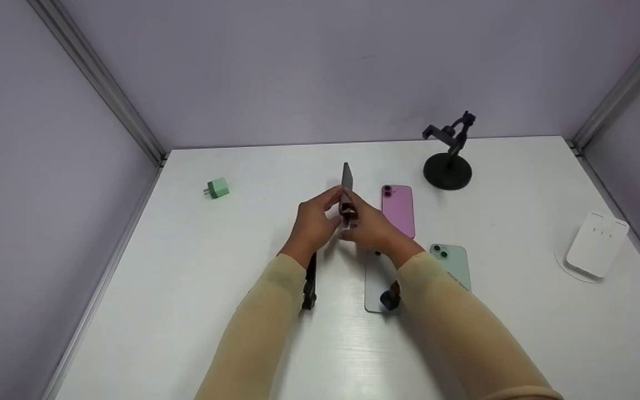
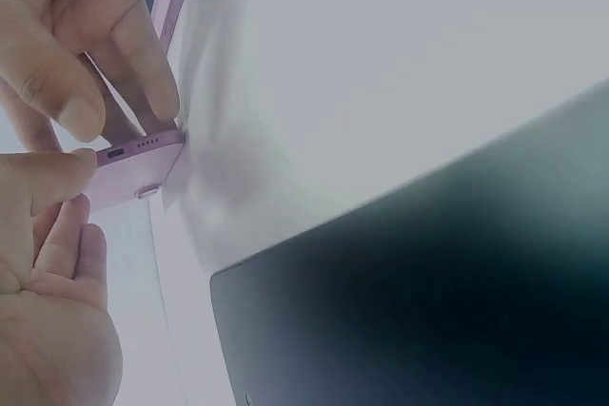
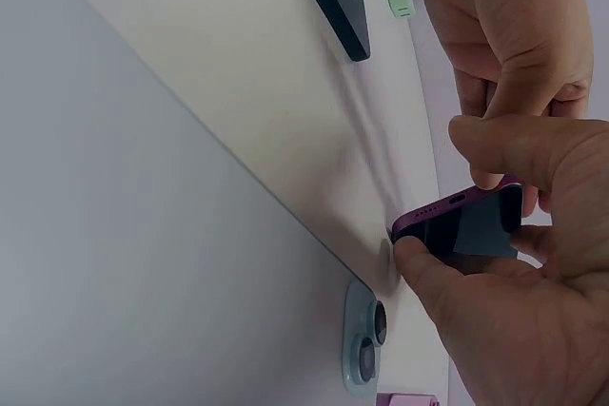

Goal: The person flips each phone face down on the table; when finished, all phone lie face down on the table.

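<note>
Both hands hold a pink phone [image 1: 346, 176] on edge above the table, nearly edge-on in the head view. My left hand [image 1: 313, 223] pinches it from the left, while my right hand [image 1: 374, 225] grips the other side. Its pink back [image 2: 133, 178] and charging port end show in the left wrist view. A dark screen [image 3: 476, 230] faces the right hand in the right wrist view. Another pink phone [image 1: 398, 210] lies just right of the right hand, and a pale green phone [image 1: 452, 260] lies beside the right sleeve.
A green charger plug [image 1: 218, 188] lies at the far left. At the back right stands a black phone stand [image 1: 448, 169]. A white socket block [image 1: 598, 244] is near the right edge. Below the right wrist is a pale phone [image 1: 376, 280] with a black clamp.
</note>
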Demonstrator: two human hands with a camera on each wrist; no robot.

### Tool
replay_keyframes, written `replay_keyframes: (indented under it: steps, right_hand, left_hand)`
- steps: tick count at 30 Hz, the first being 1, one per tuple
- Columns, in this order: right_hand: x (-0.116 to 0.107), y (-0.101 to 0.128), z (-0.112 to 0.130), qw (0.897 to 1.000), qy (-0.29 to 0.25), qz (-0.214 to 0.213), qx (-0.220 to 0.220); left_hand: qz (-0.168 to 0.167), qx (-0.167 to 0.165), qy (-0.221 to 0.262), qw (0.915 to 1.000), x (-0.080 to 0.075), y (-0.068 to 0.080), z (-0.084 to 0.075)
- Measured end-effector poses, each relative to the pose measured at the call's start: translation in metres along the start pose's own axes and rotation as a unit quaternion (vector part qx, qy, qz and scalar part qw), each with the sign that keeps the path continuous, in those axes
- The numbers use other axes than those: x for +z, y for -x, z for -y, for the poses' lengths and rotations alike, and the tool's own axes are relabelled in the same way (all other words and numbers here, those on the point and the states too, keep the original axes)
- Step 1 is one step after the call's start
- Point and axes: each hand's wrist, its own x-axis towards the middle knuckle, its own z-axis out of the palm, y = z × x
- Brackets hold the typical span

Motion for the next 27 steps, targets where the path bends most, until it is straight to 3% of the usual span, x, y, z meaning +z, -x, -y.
replay_keyframes:
  steps: [11,22,27]
  right_hand:
    - [-0.005,0.004,0.000,1.000,-0.013,-0.001,-0.012]
    - [-0.008,0.009,-0.001,1.000,0.011,-0.010,-0.013]
    - [-0.008,0.010,-0.002,1.000,0.015,-0.018,-0.012]
  left_hand:
    - [0.012,0.001,0.010,0.9999,0.006,0.001,0.002]
    - [0.053,-0.019,0.017,0.9983,0.009,-0.001,0.008]
    - [0.065,-0.031,-0.008,0.9974,0.009,-0.002,0.013]
